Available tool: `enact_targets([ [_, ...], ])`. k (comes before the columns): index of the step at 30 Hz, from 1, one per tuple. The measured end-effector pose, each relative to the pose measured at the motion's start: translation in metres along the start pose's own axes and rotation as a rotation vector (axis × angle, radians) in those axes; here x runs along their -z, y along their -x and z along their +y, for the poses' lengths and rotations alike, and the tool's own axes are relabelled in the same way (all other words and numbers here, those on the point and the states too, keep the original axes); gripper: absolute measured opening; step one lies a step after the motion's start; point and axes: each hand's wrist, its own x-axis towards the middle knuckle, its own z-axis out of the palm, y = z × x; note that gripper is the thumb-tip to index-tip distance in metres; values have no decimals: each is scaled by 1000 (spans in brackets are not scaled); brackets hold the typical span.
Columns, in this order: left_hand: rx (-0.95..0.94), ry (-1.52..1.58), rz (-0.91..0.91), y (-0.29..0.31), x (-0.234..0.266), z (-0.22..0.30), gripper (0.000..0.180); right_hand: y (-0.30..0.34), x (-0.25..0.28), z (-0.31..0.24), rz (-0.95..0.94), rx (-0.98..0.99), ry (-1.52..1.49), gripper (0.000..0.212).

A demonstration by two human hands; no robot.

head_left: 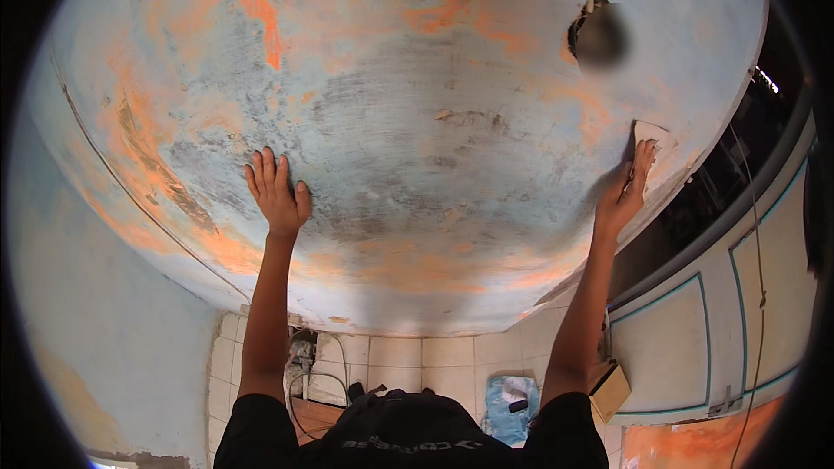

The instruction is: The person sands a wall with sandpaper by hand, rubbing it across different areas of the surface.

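In front of me is a wall [391, 148] with worn pale-blue paint, orange patches and grey scuffed areas. My left hand [278, 197] lies flat against it, fingers spread, holding nothing. Higher up and to the right, my right hand [627, 191] presses a pale flat piece of sandpaper [651, 132] to the wall near its right edge. The fingers cover the lower part of the piece, so its full shape is hidden. Both arms are stretched out.
A dark hole [599, 35] breaks the wall at upper right. A thin cable [122, 178] runs down the left side. Below are floor tiles [395, 352], a blue plastic bag [511, 408] and a cardboard box [611, 392]. A cream door with blue lines [665, 347] stands right.
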Motion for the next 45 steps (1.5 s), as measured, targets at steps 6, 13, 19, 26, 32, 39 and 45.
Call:
enact_targets([
  [6, -34, -19, -20, 1, -2, -3, 49, 47, -29, -58, -379, 411, 71, 42],
  [13, -47, -29, -5, 0, -2, -4, 49, -12, -5, -12, 93, -38, -57, 40],
  [19, -48, -27, -56, 3, 0, -2, 50, 36, -47, -91, -219, 280, 27, 49],
  [26, -35, -14, -43, 3, -2, -1, 48, -9, -12, -33, 65, -95, -37, 38],
  [32, -28, -15, -16, 3, -4, -2, 48, 37, -47, -85, -164, 234, 0, 41],
  [39, -12, -18, -6, 2, -2, 4, 49, -14, 2, -13, -19, 127, -36, 42],
  [45, 211, -30, -10, -6, -11, 51, 56, 18, -37, -40, 16, 138, -209, 36],
])
